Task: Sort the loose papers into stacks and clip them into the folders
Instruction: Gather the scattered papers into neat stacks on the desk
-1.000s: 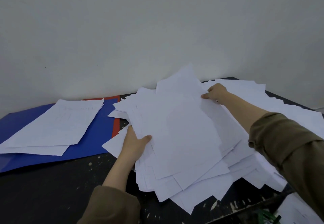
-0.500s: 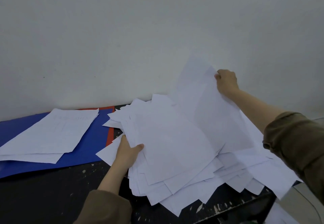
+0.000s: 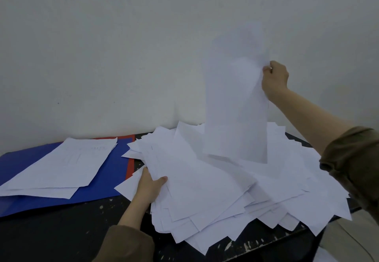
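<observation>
Dark table, paint-flecked. Loose paper pile is my landmark, sprawled across it. Left of the pile: blue folder over a red one, carrying a small sorted stack. Above the pile: one sheet, flat a second ago, now hanging nearly upright, lifted free. My right hand pinches its top edge; my left hand grips the pile's left edge, thumb on top. Likely next: carry the sheet left to the stack.

Black table; blue folder left; loose papers right.
</observation>
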